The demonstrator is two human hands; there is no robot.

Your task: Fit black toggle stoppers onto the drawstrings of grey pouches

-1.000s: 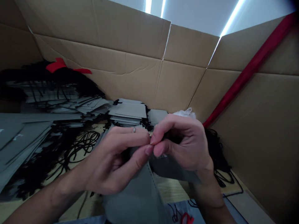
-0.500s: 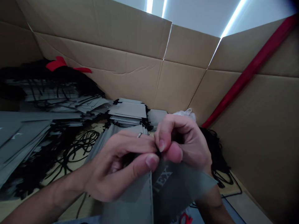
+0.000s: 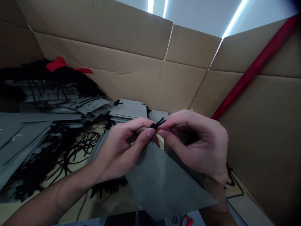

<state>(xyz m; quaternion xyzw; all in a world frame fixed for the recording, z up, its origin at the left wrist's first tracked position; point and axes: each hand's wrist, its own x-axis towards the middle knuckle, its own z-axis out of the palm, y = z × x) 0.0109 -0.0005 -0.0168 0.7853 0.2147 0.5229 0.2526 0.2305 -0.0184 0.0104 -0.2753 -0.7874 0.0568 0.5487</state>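
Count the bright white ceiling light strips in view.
3 light strips: one beside another at top centre, one slanting at upper right. The brown cardboard walls may hide more.

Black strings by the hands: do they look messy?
Yes. The loose black cords lie tangled on the wooden tabletop, and the far pile of flat grey bags sits slumped sideways, not neatly stacked.
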